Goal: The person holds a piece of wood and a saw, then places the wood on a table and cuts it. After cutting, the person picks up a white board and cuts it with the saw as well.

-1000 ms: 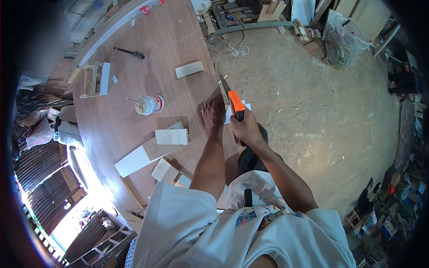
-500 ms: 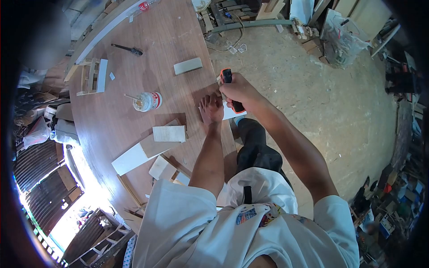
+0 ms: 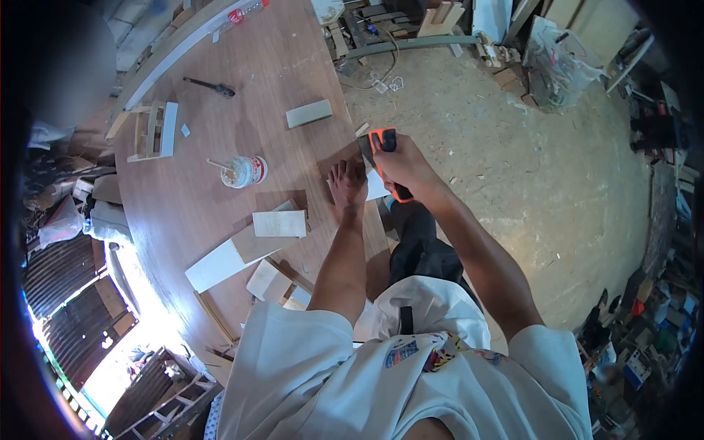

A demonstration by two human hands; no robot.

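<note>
A handsaw point(image 3: 402, 193) with an orange and black handle is in my right hand point(image 3: 405, 166), its fingers closed round the grip. Part of the saw's grey blade shows at the left of the handle, beside a pale board point(image 3: 377, 185) that sticks out past the table's edge. My left hand point(image 3: 347, 182) bears down on this board, fingers bent over it, close to the blade. How much of the board lies beneath the hand is hidden. Just up the table from the left hand is a small pale wood block point(image 3: 309, 114).
On the brown table point(image 3: 220, 132) stand an open jar point(image 3: 246, 171) with a stick in it and a small wooden frame point(image 3: 154, 130). A dark tool point(image 3: 210, 86) lies farther off. Stacked boards point(image 3: 279, 224) sit near my left forearm. Wood scraps dot the floor point(image 3: 499, 176).
My right hand and the saw have moved down and to the right, and more of the blade shows. The left hand stays on the board.
</note>
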